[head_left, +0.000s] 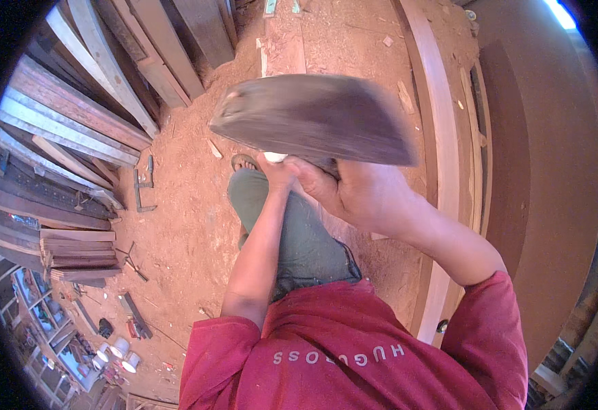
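A dark brown, flat piece that looks like a wooden board [312,113] is held up before me, blurred by motion. My right hand [364,195] grips it from below, at its near edge, with the fingers mostly hidden behind it. Close beside it, my left hand [278,174] is closed under the same edge. A small white thing [275,157] shows at the left hand's thumb; its kind is unclear. The board hides the rest of the left fingers.
Stacked planks [73,102] lean along the left. A clamp-like metal tool [143,184] lies on the dusty floor. On the right runs a long pale timber [439,109] beside a large brown panel [538,171]. White containers [120,348] stand at the lower left.
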